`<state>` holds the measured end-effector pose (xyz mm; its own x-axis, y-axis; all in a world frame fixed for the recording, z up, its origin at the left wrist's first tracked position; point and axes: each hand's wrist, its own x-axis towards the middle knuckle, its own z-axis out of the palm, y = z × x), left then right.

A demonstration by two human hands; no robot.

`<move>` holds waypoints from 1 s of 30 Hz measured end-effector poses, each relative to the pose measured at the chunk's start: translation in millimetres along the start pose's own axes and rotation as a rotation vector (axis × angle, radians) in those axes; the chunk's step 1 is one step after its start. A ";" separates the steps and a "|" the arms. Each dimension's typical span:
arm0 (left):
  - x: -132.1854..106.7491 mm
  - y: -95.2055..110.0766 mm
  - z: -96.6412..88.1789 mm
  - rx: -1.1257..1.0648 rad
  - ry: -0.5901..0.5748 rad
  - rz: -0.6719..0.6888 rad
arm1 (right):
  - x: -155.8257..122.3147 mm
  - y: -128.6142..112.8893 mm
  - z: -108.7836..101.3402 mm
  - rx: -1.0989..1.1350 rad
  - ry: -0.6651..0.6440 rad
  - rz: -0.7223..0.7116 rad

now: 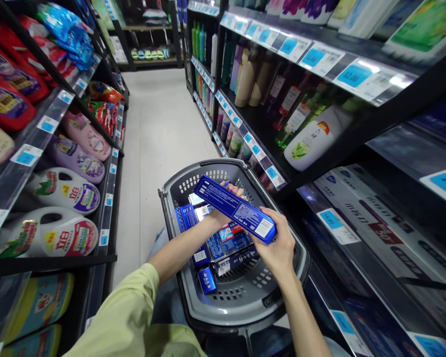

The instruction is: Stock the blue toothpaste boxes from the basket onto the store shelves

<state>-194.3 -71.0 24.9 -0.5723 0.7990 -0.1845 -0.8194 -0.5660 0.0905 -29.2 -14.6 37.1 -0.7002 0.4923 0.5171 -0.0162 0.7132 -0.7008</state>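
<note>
In the head view, a long blue carton (pixel 234 208) is held level with a slight tilt above a grey shopping basket (pixel 245 310), with its far end over the basket's far rim and its near end over the right rim. The left hand (pixel 225 201) is closed around the carton's far end, with the fingers curled over the top edge. The right hand (pixel 278 248) is closed on the near end, beside a white label, with the thumb laid along the side. A pale green sleeve (pixel 134 317) is seen on the left arm.

Inside the basket, a pile of blue boxes (pixel 226 245) lies against the far left corner and across the middle. A small blue box (pixel 207 280) stands apart, towards the near left edge.

The shelf on the right is filled with bottles, among them a white bottle (pixel 314 139) lying on its side. White toothpaste cartons (pixel 375 218) are stacked on the shelf below. On the left shelf, detergent jugs (pixel 59 191) are set in rows behind blue price labels (pixel 26 157).
</note>
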 end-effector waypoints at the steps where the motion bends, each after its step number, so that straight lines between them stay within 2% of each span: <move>1: -0.7 0.4 0.0 0.007 -0.006 0.003 | 0.1 0.2 -0.3 0.001 -0.009 -0.028; 5: -1.7 1.2 -0.1 0.013 -0.021 0.006 | 0.3 1.2 -1.2 -0.009 -0.028 -0.058; 12: 1.5 0.8 -6.5 -0.095 -0.136 -0.043 | 0.3 2.5 -1.1 -0.023 -0.033 -0.035; 15: 2.6 0.6 -7.3 -0.096 -0.126 -0.041 | 0.5 2.5 -1.2 -0.026 -0.033 -0.014; 20: 2.9 0.5 -2.4 -0.059 -0.035 -0.020 | -0.5 0.2 -1.0 -0.047 -0.054 0.096; 22: 2.7 0.1 -0.2 -0.030 0.005 0.001 | -1.2 -1.7 0.7 -0.044 -0.039 0.176; 25: 2.6 -1.5 2.2 -0.007 0.080 0.028 | -0.9 -4.3 4.0 0.065 0.010 0.398; 30: 2.6 -4.2 3.8 0.039 0.124 0.029 | 6.8 0.1 2.0 0.561 0.001 0.856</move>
<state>-192.4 -65.8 27.8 -0.5892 0.7500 -0.3005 -0.8047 -0.5782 0.1346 -35.4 -12.2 39.5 -0.6332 0.7272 -0.2648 0.1575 -0.2140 -0.9641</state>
